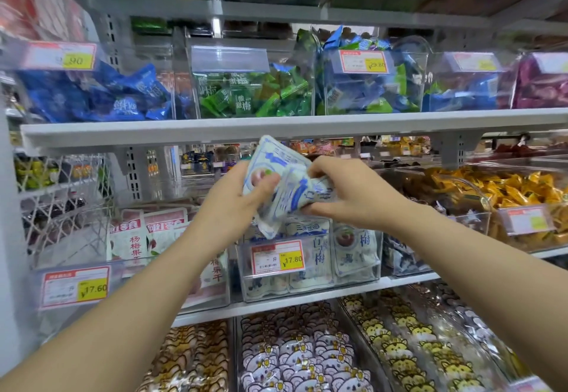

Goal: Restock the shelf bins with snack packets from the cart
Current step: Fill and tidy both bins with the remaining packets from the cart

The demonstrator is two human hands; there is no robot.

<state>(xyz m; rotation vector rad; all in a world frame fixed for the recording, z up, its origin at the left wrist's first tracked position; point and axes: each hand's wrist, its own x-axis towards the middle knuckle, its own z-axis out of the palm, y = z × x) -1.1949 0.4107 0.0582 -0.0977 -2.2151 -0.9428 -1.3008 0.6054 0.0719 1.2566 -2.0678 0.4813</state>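
Hands at work on a shop's snack wall: a person's left hand (pixel 236 197) and right hand (pixel 347 194) together grip a small bundle of flat white-and-blue plastic snack packets (pixel 276 161), thumbs and curled fingers pinching it from either side, at the centre of the head view. The bundle hangs just under the white metal shelf edge (pixel 184 131) and directly above a clear plastic shelf bin (pixel 310 284). That bin lies at 6 o'clock from the hands, carries a red-and-yellow price tag (pixel 278 257) on its front wall and holds matching packets standing upright.

By the look of it, the placing step is in hand: the packets are at their bin but not yet dropped in. The next move likely calls for lowering the bundle toward 6 o'clock, clearing the bin's front wall, and squaring the packets with those inside before letting go.

The uppermost packet stands nearly on end, its long axis running roughly 12 to 6 o'clock, printed face toward the camera; the one beneath slants toward 2 o'clock. The cart is out of view. Red-and-white pouches (pixel 153 231) fill the neighbouring bin at 9 o'clock.
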